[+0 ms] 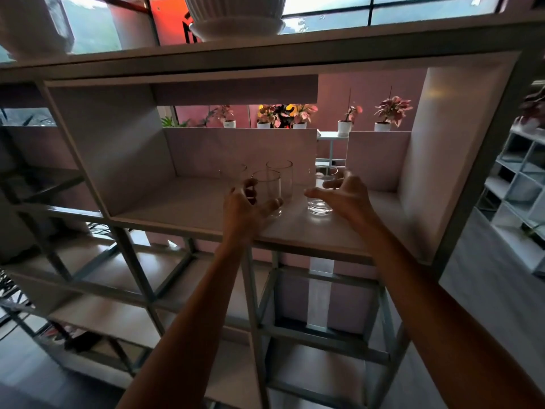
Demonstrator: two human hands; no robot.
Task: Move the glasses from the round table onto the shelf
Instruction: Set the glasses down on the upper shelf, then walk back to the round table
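Observation:
Several clear glasses stand upright in a wide compartment of the pale shelf (298, 228). My left hand (243, 203) is open, its fingers spread around the front left glass (269, 184), with the thumb across its base. My right hand (343, 194) is open too, cupped loosely beside the right glass (320, 203), thumb in front and fingers behind its rim. Both of these glasses rest on the shelf board. Two more glasses, a back left glass (233, 174) and a back middle glass (280, 172), stand behind them. The round table is out of view.
A white ribbed pot (236, 16) sits on the shelf top above. Small potted plants (386, 113) line a ledge behind the compartment's low back panels. Open cubbies lie below and to the left. Another white shelf unit (519, 184) stands at the right.

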